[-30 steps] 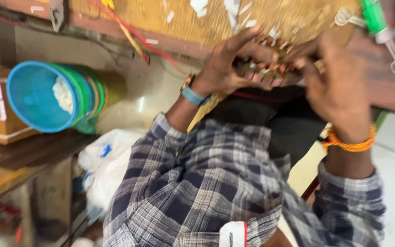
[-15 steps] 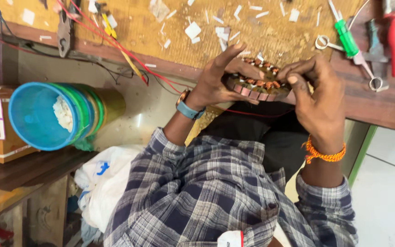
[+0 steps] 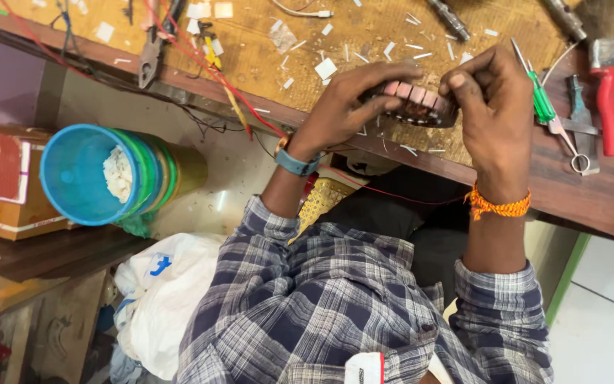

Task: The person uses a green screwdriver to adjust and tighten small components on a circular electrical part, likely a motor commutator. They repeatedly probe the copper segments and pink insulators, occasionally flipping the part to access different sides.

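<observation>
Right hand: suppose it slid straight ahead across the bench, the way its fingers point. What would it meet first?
The right hand already grips the ring-shaped motor stator, fingers pointing toward the left hand. Going on, it would probably push the stator into that hand, though depth is unclear.

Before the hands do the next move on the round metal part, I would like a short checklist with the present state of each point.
1. Left hand grips the ring-shaped part: ok.
2. Right hand grips its other side: ok.
3. Part sits over the workbench, near its front edge: ok.
4. Green screwdriver and red-handled brush lie clear of the hands: ok.
5. Red wire runs off the bench edge close to the left wrist, snag risk: not ok.
6. Condition of the part's inner slots: cannot tell.
</observation>
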